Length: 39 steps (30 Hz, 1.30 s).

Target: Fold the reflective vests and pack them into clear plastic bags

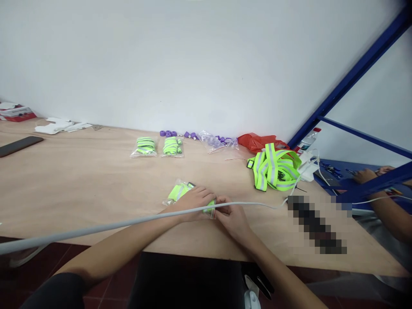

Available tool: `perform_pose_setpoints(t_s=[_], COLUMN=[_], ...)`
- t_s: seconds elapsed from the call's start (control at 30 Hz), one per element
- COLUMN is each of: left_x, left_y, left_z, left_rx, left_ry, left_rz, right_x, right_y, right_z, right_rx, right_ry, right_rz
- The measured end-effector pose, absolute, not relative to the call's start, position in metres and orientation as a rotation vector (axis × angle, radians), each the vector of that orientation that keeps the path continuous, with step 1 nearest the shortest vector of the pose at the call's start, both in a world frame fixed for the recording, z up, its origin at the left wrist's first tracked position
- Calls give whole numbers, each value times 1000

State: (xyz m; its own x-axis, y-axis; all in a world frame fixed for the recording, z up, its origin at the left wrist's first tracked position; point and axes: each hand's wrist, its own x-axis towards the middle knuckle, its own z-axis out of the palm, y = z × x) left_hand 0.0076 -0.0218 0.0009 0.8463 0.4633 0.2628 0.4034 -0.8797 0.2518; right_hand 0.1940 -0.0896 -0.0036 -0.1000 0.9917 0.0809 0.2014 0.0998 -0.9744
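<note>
A clear zip bag (176,193) with folded neon-yellow reflective strap inside lies near the front of the table. My left hand (196,201) rests over its middle, fingers together and bent over it, holding it down. At the bag's right end, with its red line, my right hand (232,216) pinches the edge between thumb and fingers. Much of the bag is hidden under my left hand. Farther back stand two similar filled bags, a left one (144,147) and a right one (172,147). A loose heap of reflective straps (273,169) with black buckles lies to the right.
A white cable (128,222) crosses in front of my forearms. Along the wall are purple rolls (168,133), clear plastic bags (217,140) and a red bag (260,142). A phone (19,146) lies left. Beyond a blue frame (354,81), another person's hands (365,176) work.
</note>
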Motion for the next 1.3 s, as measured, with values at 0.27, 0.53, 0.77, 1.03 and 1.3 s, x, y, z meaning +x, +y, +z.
perform_pose_setpoints(t_s=[0.27, 0.53, 0.77, 1.03, 1.3], left_x=[-4, -20, -11, -5, -1], left_y=[-17, -3, -8, -16, -23], left_z=[10, 11, 4, 5, 2], left_rx=[2858, 2896, 2913, 2932, 2878], left_ry=[449, 592, 597, 549, 601], left_rz=[426, 312, 322, 339, 431], right_x=[212, 218, 216, 210, 212], right_y=[-104, -110, -97, -81, -82], right_z=[-6, 7, 2, -29, -39], right_rx=[-1208, -1062, -1114, -1031, -899], right_ry=[-1993, -2353, -2451, -2385, -2490], right_rz=[801, 708, 630, 417, 251])
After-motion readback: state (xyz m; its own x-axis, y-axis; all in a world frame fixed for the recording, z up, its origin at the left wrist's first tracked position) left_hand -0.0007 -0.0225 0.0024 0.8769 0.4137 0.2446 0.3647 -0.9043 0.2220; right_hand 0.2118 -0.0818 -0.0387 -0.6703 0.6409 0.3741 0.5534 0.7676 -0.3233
